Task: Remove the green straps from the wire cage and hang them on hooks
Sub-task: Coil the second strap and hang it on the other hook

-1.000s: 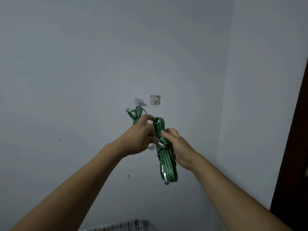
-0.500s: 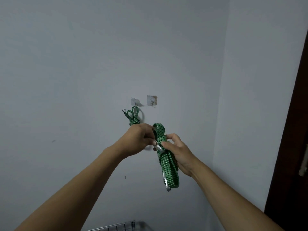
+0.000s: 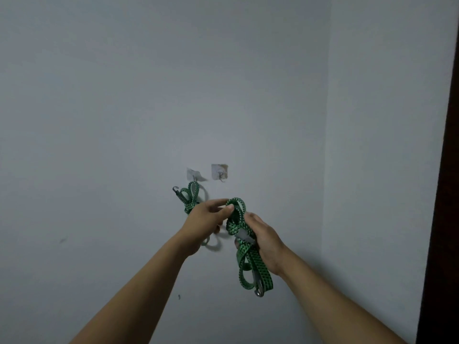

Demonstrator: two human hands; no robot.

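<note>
Since half a second ago both hands have lifted the strap (image 3: 250, 261) closer to the hooks. The left thumb and forefinger now close on its top loop instead of lower down by the right hand, and the wire cage has dropped out of view at the bottom. On the grey wall (image 3: 99, 120), the left hook (image 3: 192, 173) carries the hung strap (image 3: 190, 198); its loops drop toward 6 o'clock behind the left hand (image 3: 203, 220), and a metal tip (image 3: 175, 188) pokes out toward 10 o'clock. That hand reaches up from 7 o'clock and pinches the strap's top loop between thumb and forefinger, with the other fingers curled below. The right hook (image 3: 219, 173) sits just beside the left one at its 3 o'clock, above the pinched loop and apart from it. The strap is a folded green bundle held in the air before the wall, hanging toward 5 o'clock with a metal end (image 3: 259, 292) lowest. The right hand (image 3: 267, 242), coming from 5 o'clock, wraps its fingers round the bundle's middle. A dark door frame (image 3: 444, 194) runs down the right edge.
</note>
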